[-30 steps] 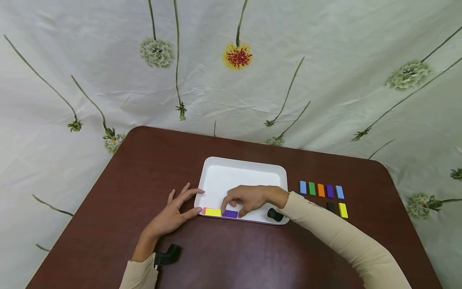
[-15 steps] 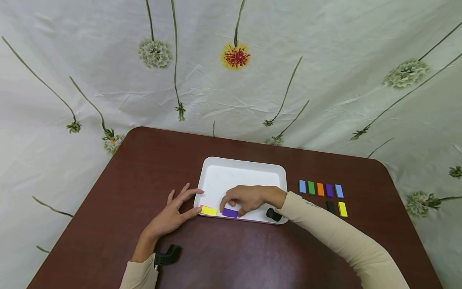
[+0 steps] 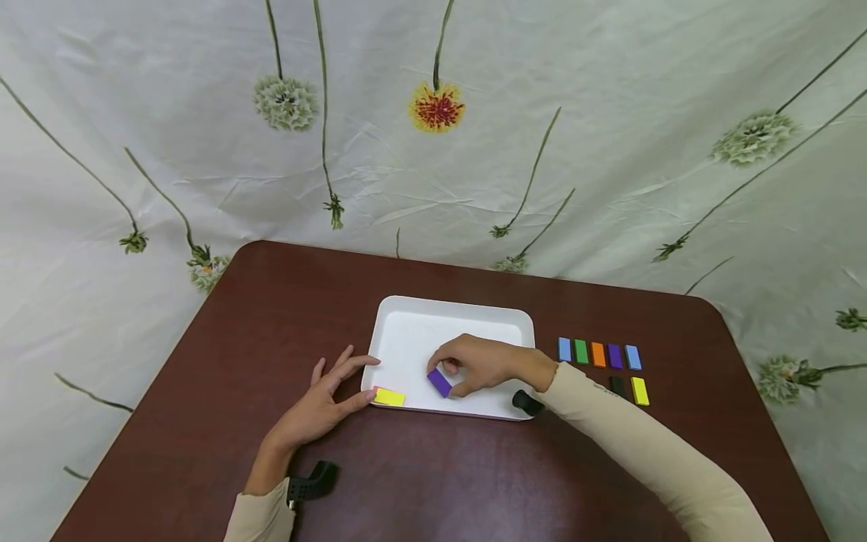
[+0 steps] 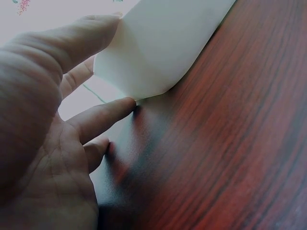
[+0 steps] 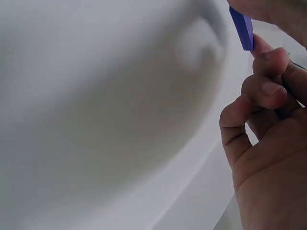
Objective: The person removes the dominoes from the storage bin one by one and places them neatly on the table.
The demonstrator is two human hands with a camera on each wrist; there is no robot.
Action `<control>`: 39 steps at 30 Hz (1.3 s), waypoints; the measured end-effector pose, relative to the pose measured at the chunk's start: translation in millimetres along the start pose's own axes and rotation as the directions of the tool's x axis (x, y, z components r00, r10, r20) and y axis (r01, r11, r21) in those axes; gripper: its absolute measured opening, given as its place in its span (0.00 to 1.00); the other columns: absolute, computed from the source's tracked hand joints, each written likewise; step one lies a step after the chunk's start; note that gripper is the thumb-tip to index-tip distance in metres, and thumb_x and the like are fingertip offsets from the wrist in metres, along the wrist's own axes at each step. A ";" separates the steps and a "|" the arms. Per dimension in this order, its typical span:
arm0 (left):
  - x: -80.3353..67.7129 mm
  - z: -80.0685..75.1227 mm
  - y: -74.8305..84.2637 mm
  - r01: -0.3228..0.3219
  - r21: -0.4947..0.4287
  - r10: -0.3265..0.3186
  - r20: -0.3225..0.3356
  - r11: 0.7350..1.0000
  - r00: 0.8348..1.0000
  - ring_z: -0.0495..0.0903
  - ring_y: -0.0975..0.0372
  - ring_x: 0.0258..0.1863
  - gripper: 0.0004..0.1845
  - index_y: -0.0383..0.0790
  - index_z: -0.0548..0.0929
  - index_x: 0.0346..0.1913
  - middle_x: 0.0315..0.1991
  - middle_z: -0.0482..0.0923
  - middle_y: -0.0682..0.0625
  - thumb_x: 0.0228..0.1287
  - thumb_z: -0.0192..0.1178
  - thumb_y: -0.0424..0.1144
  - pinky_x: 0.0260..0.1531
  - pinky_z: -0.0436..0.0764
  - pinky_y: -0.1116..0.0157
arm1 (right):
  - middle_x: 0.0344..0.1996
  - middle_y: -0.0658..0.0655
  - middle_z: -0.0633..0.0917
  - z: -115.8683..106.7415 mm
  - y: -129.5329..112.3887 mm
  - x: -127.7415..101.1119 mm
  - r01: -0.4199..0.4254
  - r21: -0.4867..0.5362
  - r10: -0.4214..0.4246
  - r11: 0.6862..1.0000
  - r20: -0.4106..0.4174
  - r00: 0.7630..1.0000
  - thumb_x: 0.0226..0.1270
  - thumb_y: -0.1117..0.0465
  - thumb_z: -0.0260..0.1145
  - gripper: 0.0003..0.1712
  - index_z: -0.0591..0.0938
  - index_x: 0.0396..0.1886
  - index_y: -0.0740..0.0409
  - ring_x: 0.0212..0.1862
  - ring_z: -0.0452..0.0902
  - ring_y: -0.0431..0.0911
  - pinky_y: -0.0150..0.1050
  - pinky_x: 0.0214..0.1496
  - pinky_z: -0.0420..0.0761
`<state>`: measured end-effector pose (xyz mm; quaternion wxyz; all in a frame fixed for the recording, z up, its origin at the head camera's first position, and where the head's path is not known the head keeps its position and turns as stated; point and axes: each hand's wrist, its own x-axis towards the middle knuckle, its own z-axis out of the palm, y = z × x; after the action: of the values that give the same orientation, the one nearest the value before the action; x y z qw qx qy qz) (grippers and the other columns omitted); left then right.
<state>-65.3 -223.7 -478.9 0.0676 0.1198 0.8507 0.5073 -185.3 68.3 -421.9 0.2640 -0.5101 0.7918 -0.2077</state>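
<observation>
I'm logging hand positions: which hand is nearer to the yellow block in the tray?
Left. The left hand has a fingertip at the tray corner beside the yellow block. The right hand is farther along the tray, pinching the purple block.

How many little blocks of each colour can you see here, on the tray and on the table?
Blue: 2
Green: 1
Orange: 1
Purple: 2, one on the table and one pinched in the right hand
Yellow: 2
Black: 1
Total: 9
</observation>
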 end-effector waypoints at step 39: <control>1.0 0.5 -1.0 -0.001 -0.004 0.001 0.012 1.000 1.000 0.40 0.44 0.81 0.25 0.54 0.73 0.67 0.74 0.64 0.42 0.69 0.65 0.45 0.70 0.24 0.36 | 0.24 0.43 0.66 19.4 77.1 -230.1 -0.378 0.180 0.418 0.908 -0.452 0.788 0.56 0.60 0.79 0.22 0.83 0.48 0.61 0.25 0.59 0.31 0.33 0.27 0.64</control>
<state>-66.2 -223.5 -479.9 0.0725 0.1232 0.8493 0.5082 -148.7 308.5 -435.6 0.1168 -0.2527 0.9128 -0.2990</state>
